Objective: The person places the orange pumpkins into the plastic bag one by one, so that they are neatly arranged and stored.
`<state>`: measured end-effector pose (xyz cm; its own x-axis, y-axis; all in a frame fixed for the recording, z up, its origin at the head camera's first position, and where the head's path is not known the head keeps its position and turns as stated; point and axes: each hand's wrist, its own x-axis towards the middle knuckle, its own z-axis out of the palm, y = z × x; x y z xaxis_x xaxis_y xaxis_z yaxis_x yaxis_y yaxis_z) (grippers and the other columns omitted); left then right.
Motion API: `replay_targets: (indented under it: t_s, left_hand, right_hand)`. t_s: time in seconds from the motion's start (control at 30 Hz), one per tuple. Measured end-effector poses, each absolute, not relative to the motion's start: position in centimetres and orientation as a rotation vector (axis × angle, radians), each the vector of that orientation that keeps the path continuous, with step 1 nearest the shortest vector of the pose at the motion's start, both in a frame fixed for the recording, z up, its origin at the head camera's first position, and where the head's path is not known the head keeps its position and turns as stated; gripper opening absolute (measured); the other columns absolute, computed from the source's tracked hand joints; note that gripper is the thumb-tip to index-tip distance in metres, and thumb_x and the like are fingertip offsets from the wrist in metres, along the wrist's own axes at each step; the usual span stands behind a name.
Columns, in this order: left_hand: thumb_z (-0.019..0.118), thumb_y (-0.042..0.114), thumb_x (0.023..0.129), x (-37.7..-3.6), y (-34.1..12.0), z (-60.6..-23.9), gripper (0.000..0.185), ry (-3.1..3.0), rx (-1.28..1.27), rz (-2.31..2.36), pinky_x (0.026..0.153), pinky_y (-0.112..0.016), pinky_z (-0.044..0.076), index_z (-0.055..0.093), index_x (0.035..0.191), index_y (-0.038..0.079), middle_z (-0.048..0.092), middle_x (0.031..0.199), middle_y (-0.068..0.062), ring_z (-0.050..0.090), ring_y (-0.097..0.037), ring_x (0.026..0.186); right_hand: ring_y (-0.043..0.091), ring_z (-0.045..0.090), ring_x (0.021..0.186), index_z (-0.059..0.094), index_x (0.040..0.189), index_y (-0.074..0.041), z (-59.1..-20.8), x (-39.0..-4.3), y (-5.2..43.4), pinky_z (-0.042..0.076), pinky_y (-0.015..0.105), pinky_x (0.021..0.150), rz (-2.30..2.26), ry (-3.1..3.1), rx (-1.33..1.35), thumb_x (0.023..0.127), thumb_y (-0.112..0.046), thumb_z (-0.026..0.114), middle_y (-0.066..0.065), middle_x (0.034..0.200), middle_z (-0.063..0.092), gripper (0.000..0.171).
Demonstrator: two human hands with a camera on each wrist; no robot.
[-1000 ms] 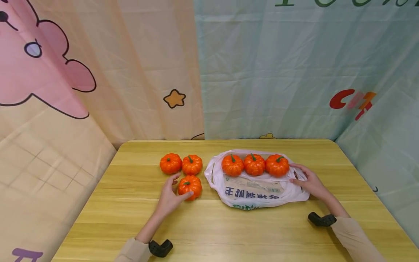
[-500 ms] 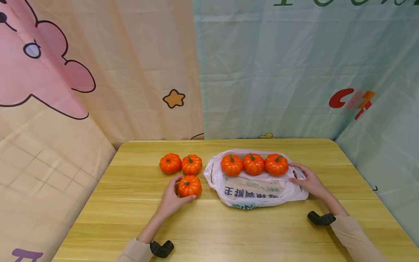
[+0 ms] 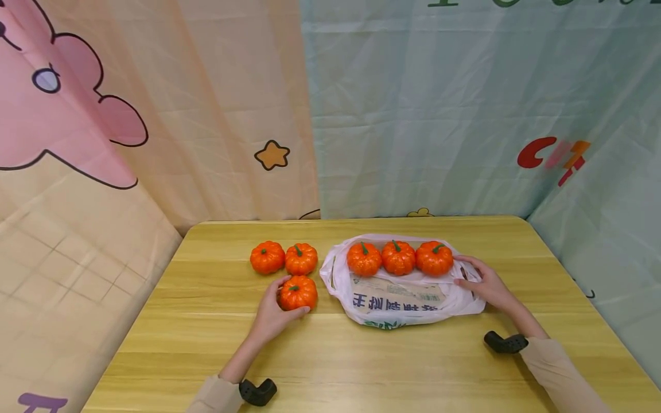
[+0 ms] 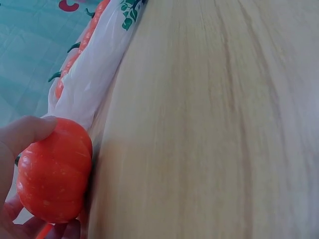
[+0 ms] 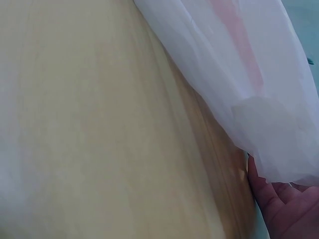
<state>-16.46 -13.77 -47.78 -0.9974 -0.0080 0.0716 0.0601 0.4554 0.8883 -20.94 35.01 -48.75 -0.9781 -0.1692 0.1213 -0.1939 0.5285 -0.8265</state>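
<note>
My left hand grips a small orange pumpkin, its thumb on the near side and fingers on the far left side. In the left wrist view the same pumpkin sits between thumb and fingers, low over or on the table. Just behind it stand two more pumpkins, one left and one right. A white plastic bag lies open to the right, with three pumpkins in a row along its far side. My right hand pinches the bag's right edge; in the right wrist view its fingers are partly under the plastic.
The wooden table carries everything. Printed curtains hang directly behind its far edge and along both sides. A black wrist device sits on the left wrist, and another on the right.
My left hand has closed in around the front pumpkin, thumb and fingers now against it. The right hand stays on the bag's edge. The whole head view has shifted slightly.
</note>
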Motion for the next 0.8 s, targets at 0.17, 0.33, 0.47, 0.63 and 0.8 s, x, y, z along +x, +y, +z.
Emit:
replay_targets:
  t_s: [0.17, 0.33, 0.47, 0.63, 0.8]
  left_hand:
    - [0.085, 0.016, 0.069, -16.4, -13.5, -47.4, 0.078, -2.616, -0.027, -1.601, 0.105, -0.054, 0.039, 0.046, 0.136, 0.006, 0.049, 0.137, -0.017, 0.048, -0.034, 0.125]
    - [0.086, 0.018, 0.069, -16.1, -12.8, -46.5, 0.079, -2.611, -0.02, -1.591, 0.1, -0.049, 0.043, 0.047, 0.136, 0.007, 0.051, 0.132, -0.016, 0.049, -0.032, 0.119]
    - [0.086, 0.02, 0.068, -15.9, -12.0, -45.6, 0.079, -2.598, -0.049, -1.586, 0.095, -0.044, 0.045, 0.047, 0.135, 0.007, 0.052, 0.13, -0.015, 0.05, -0.03, 0.116]
    - [0.087, 0.019, 0.067, -15.7, -10.8, -44.6, 0.078, -2.568, -0.095, -1.619, 0.094, -0.042, 0.046, 0.048, 0.134, 0.007, 0.053, 0.129, -0.013, 0.05, -0.028, 0.115]
    - [0.087, 0.02, 0.068, -15.7, -9.4, -44.0, 0.078, -2.548, -0.137, -1.661, 0.094, -0.042, 0.046, 0.047, 0.135, 0.008, 0.053, 0.13, -0.012, 0.05, -0.027, 0.116]
  right_hand:
    - [0.054, 0.023, 0.134, 0.042, 0.136, 0.005, -48.9, -21.0, 35.1, 0.017, 0.072, 0.105, 1.493, -2.722, 0.321, 0.088, -0.011, 0.067, 0.034, 0.145, 0.034, 0.056]
    - [0.05, 0.026, 0.133, 0.044, 0.135, 0.005, -49.2, -21.1, 35.2, 0.02, 0.071, 0.104, 1.479, -2.708, 0.33, 0.088, -0.012, 0.068, 0.031, 0.143, 0.037, 0.055]
    - [0.049, 0.027, 0.131, 0.044, 0.135, 0.004, -49.2, -21.1, 35.1, 0.021, 0.069, 0.105, 1.47, -2.704, 0.329, 0.088, -0.013, 0.068, 0.031, 0.141, 0.038, 0.055]
    - [0.053, 0.024, 0.133, 0.043, 0.136, 0.006, -49.0, -21.0, 35.1, 0.018, 0.071, 0.105, 1.49, -2.716, 0.316, 0.088, -0.011, 0.067, 0.033, 0.144, 0.036, 0.056]
    - [0.052, 0.024, 0.133, 0.043, 0.136, 0.005, -49.1, -21.0, 35.1, 0.019, 0.07, 0.105, 1.488, -2.715, 0.309, 0.089, -0.012, 0.067, 0.033, 0.143, 0.035, 0.056]
